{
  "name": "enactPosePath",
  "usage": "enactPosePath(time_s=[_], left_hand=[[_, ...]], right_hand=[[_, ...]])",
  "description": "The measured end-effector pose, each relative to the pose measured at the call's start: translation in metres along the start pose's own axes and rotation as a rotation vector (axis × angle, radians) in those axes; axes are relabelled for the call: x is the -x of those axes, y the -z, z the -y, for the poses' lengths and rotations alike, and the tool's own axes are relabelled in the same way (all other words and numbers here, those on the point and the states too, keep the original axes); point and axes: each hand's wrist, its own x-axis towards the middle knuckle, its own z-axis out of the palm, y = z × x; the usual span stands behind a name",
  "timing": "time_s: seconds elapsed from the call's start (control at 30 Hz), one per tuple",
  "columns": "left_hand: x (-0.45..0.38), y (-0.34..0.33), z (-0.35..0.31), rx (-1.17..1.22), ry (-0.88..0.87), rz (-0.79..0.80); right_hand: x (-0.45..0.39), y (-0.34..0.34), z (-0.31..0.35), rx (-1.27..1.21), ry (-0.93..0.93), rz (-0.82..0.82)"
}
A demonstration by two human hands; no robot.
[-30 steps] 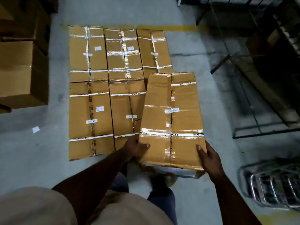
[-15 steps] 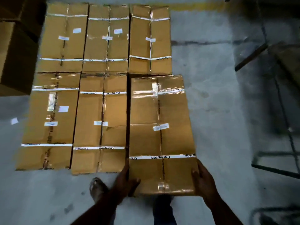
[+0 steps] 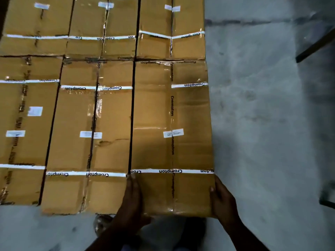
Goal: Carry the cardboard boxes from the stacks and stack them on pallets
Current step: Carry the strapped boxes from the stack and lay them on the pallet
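Observation:
A long brown cardboard box point(image 3: 172, 113) with white printed straps lies flat at the right end of the near row, flush against its neighbour box point(image 3: 90, 134). My left hand point(image 3: 133, 201) grips its near left corner, fingers lying in the gap between the two boxes. My right hand point(image 3: 222, 200) holds the near right corner from the side. Another box point(image 3: 23, 124) lies at the left of the same row. A second row of three boxes point(image 3: 108, 24) lies behind. No pallet shows under them.
Grey concrete floor point(image 3: 262, 124) stretches to the right of the boxes. A dark metal bar point(image 3: 315, 46) crosses the upper right corner and a dark frame edge point(image 3: 328, 201) stands at the right. My foot point(image 3: 101, 223) is just below the near box edge.
The box has come down from a tilted carry into the open spot at the right of the near row. The view has moved closer and lower over the boxes.

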Motion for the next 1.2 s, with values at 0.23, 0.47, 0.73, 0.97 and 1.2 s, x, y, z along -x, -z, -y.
enactPosePath(time_s=[0.23,0.47,0.73,0.97,1.2], left_hand=[[0.004,-0.011,0.007,-0.059,0.403,0.082],[-0.007,-0.027,0.016,0.007,0.433,-0.014],[-0.01,-0.04,0.021,-0.058,0.407,-0.097],[-0.009,-0.044,0.027,-0.062,0.379,-0.15],[-0.001,-0.023,0.011,-0.07,0.419,-0.107]], right_hand=[[0.008,-0.004,0.002,0.464,0.131,0.249],[0.006,-0.018,0.004,0.747,0.244,0.263],[0.004,-0.035,0.011,0.897,0.192,0.092],[0.008,-0.059,0.009,1.183,0.341,0.073],[0.021,-0.064,0.04,1.146,0.206,0.213]])
